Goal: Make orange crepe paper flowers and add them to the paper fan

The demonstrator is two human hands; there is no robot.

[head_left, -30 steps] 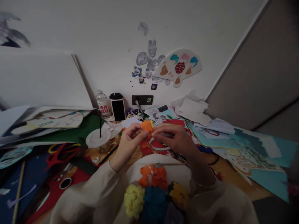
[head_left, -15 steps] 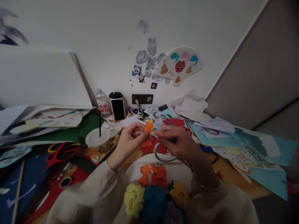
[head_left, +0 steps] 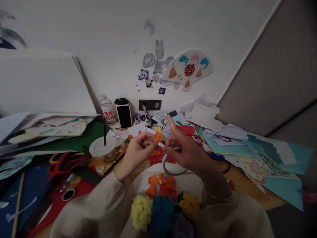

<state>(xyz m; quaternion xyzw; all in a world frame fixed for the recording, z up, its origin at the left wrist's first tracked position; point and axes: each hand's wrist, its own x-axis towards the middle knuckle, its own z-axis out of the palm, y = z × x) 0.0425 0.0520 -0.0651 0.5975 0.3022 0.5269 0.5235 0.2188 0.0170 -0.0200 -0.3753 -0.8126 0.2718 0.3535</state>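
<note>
My left hand pinches a small piece of orange crepe paper between thumb and fingers. A narrow white strip, which looks like tape, spans from beside that paper to my right hand. The right thumb and a bent finger close on its end while the index finger points up. A roll of tape sits just below the right hand; whether the hand bears it I cannot tell. Nearer me, orange paper petals lie on a white board, with a yellow paper flower and a blue one.
Red-handled scissors lie on the left, near a lidded cup with a dark stick. A bottle and a black-lidded cup stand by the wall. Painted sheets cover the right side.
My right index finger has lifted and straightened upward, and the white strip between the hands shows more. The left hand still holds the orange paper. The view has shifted slightly.
</note>
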